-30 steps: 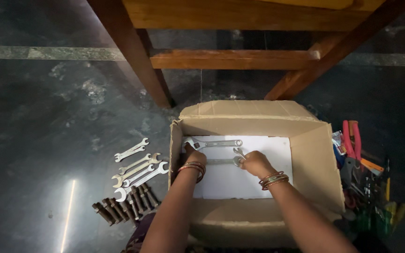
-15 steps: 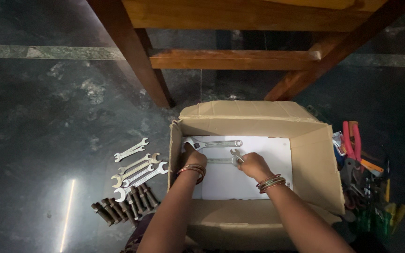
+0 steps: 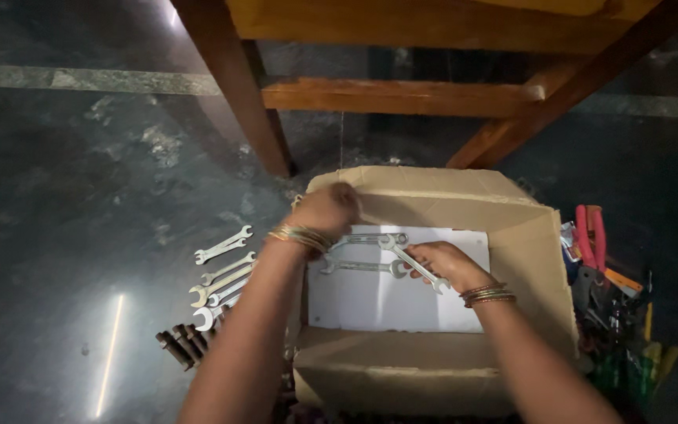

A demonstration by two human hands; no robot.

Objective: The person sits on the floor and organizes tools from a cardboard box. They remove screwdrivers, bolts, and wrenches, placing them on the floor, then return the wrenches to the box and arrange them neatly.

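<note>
Lifting off the white sheet (image 3: 390, 302), the left hand (image 3: 327, 210) now hovers clenched and empty at the cardboard box (image 3: 543, 259) corner, while right hand (image 3: 441, 263) fingers grasp a tilted wrench (image 3: 413, 261) above the sheet.

We see a silver spanner (image 3: 413, 263) slanting across the white sheet (image 3: 386, 302) in the box (image 3: 527, 259), one open end up by a second spanner (image 3: 364, 240) lying level; a third (image 3: 362, 268) lies level below. They seem to overlap, though dimness blurs it.
</note>
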